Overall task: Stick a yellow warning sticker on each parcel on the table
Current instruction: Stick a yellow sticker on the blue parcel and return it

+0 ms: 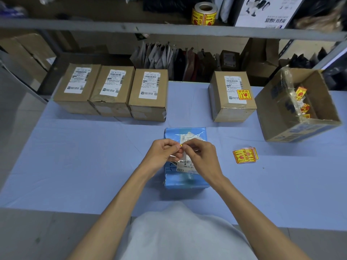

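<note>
A blue plastic-wrapped parcel (187, 182) with a white shipping label lies in the middle of the table. Above it my left hand (163, 154) and my right hand (201, 156) meet fingertip to fingertip, pinching a yellow sticker (180, 145) on its shiny backing; only a sliver of yellow shows. A small pile of yellow warning stickers (245, 155) lies to the right. Three brown boxes (78, 87) (112, 91) (149, 92) stand in a row at the back left, showing no yellow sticker. A fourth box (231, 96) carries a yellow sticker (244, 94).
An open cardboard box (298, 126) at the far right holds peeled backings and sticker scraps. A roll of yellow stickers (204, 15) sits on the shelf above. The table has a light blue cover (84, 156); its front edge is close to my body.
</note>
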### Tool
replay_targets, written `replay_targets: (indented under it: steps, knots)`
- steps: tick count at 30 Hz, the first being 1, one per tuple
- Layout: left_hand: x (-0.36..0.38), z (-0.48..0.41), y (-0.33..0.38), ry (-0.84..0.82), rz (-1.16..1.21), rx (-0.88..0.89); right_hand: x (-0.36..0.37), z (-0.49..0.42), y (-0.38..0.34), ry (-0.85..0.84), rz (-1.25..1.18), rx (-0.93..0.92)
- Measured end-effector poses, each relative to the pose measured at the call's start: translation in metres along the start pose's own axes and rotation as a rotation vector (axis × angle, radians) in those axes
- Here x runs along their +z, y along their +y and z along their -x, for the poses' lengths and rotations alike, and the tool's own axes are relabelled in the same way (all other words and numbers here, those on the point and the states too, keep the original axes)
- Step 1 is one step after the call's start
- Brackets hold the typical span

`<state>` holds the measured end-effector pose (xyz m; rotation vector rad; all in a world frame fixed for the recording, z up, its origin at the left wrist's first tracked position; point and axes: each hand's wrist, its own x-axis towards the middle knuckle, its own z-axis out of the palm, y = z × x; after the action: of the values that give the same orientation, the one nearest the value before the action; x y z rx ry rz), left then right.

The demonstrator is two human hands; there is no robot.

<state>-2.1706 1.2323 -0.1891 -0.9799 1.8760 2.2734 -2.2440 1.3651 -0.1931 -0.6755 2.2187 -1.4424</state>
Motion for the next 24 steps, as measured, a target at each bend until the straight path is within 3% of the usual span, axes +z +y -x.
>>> replay_targets:
  steps: [24]
  knots:
    - [-0.0037,-0.0045,-0.0061,-0.062,-0.137,0.05,-0.0027,-0.0054,0.0063,-0.063,-0.01,0.085]
